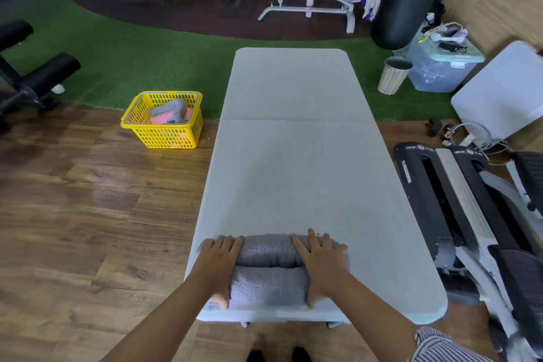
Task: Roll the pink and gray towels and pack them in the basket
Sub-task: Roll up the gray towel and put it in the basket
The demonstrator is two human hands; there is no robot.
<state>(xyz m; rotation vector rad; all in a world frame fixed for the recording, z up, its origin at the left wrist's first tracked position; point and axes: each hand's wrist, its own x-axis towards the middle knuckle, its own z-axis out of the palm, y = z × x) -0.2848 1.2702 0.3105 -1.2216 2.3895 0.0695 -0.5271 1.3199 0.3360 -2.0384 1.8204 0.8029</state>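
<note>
Fingers point(223, 244) of both hands flat and straight on gray towel point(269, 250) roll, palms down, forearms parallel over table point(293, 156)

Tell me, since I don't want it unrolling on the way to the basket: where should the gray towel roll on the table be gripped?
Probably across its middle, from above. The gray towel lies as a sideways roll near the table's front edge, with the left hand and right hand flat on its ends. Fingers over the far side, thumb pinning the unrolled tail nearest the person, should keep it wound.
</note>
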